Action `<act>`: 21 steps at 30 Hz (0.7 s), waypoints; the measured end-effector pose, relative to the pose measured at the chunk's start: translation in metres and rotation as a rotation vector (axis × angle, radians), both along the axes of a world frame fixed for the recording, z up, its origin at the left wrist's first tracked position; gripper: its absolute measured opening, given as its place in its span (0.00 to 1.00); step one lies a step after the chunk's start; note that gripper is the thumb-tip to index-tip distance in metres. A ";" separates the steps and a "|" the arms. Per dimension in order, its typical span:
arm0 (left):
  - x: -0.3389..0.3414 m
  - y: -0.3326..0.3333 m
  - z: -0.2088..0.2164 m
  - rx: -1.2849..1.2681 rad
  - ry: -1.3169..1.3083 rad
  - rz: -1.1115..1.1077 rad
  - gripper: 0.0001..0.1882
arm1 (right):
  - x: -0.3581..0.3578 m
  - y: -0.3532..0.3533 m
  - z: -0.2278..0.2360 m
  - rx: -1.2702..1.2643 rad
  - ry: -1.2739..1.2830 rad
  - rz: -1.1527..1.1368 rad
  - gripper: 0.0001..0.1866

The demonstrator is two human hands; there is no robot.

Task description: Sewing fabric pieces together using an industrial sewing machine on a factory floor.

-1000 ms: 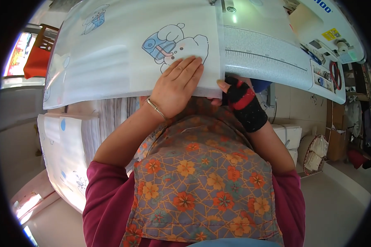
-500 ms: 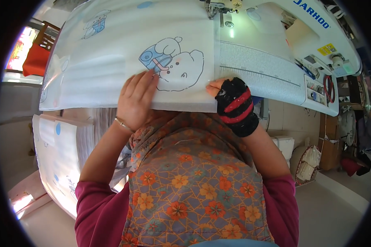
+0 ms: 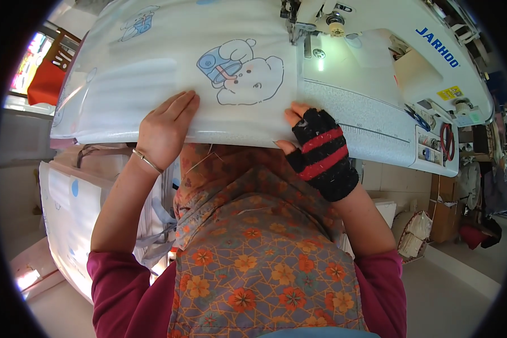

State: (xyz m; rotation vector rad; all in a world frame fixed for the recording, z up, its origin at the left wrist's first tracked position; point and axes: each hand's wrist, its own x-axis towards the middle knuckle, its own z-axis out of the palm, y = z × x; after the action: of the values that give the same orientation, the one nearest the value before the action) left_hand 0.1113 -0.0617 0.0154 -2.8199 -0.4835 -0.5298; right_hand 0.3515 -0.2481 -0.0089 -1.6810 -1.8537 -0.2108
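A white, slightly shiny sheet (image 3: 135, 96) printed with a cartoon bear and a blue drink carton lies across the sewing machine bed. My left hand (image 3: 168, 121), wearing a thin bracelet, rests flat on the sheet's near part with fingers stretched out, left of and below the bear print. At the sheet's near right corner, my right hand (image 3: 321, 149) wears a black and red fingerless glove. Its thumb and fingers are apart and touch the sheet's edge. Beyond it, the sheet's right edge runs up to the presser foot (image 3: 294, 36) of the sewing machine (image 3: 428, 42).
A ruler scale (image 3: 372, 132) runs along the speckled bed right of the sheet. Red-handled scissors (image 3: 447, 141) and a small tray (image 3: 428, 145) of bobbins sit at the bed's right end. Below left stands a stack of similar printed sheets (image 3: 67, 208).
The sheet has slid away from me toward the presser foot. My left hand has come off the bear print, toward the left. My right thumb has spread away from the fingers. The view has shifted slightly.
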 end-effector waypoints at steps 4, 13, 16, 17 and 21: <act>0.014 0.021 -0.001 -0.011 0.014 -0.018 0.19 | 0.010 0.011 -0.002 -0.058 -0.038 -0.047 0.27; 0.043 0.083 -0.008 -0.018 0.059 0.033 0.23 | 0.042 0.058 0.000 -0.053 -0.137 -0.019 0.28; 0.051 0.097 -0.009 -0.014 0.100 0.066 0.24 | 0.051 0.074 0.001 -0.099 -0.127 -0.039 0.29; 0.053 0.100 -0.010 -0.018 0.132 0.103 0.24 | 0.053 0.077 0.000 -0.101 -0.126 -0.035 0.29; 0.062 0.103 -0.005 -0.032 0.215 0.180 0.25 | 0.053 0.082 -0.003 -0.118 -0.140 -0.088 0.31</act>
State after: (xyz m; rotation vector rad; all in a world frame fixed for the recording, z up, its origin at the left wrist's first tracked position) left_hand 0.1736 0.0410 0.0105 -2.7826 -0.6971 -0.1822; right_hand 0.4043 -0.1665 -0.0116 -1.8732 -1.9280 -0.2670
